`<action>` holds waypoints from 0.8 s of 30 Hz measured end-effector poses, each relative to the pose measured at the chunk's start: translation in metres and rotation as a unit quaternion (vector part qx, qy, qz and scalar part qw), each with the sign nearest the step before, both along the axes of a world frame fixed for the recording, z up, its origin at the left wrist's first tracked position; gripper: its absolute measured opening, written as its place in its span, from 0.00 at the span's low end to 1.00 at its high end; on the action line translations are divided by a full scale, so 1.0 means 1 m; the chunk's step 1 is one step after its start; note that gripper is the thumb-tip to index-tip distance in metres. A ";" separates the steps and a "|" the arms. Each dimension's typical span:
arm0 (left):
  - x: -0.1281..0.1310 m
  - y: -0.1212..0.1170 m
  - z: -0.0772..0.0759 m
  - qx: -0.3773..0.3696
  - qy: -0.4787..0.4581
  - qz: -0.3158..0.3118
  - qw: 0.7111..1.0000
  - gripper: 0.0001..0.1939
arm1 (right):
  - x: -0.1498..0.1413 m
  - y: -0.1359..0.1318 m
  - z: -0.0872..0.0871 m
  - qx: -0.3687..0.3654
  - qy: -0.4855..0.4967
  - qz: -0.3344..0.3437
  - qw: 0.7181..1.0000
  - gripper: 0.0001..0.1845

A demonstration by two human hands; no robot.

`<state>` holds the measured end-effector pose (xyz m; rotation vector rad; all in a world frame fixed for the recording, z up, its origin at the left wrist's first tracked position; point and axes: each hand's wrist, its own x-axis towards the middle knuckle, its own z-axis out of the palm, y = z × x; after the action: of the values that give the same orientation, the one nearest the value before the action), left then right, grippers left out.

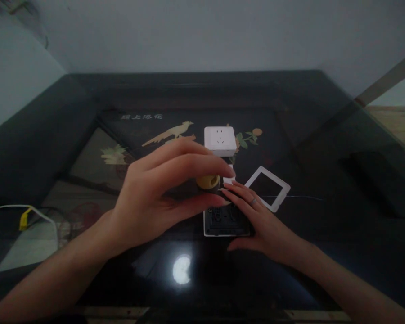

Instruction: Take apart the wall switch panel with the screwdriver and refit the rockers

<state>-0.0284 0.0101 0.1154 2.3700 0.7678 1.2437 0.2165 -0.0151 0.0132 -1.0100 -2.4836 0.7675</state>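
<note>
My left hand [162,189] is raised over the table with its fingers curled around a small tool with a yellow-topped handle [208,181], which stands upright over a dark socket module [222,220] in a white backing. My right hand [256,216] lies flat on that module, fingers stretched out and pressing it down; a ring shows on one finger. A white square socket [220,140] sits just beyond the hands. A white square frame [268,188] lies to the right of my right hand.
The dark glossy table [324,157] has a painted bird and flower inlay and reflects a ceiling light near the front edge. A white cable with a yellow tag [25,216] lies at the far left. A dark flat object [374,180] rests at the right.
</note>
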 end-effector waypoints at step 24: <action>-0.005 -0.008 0.013 -0.098 0.070 -0.016 0.993 0.26 | 0.011 0.004 0.007 -0.108 0.022 -0.039 0.993 0.45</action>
<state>-0.0334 0.0025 0.1285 2.3165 0.8503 0.9498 0.2272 -0.0110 0.0203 -1.1422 -2.3468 1.0377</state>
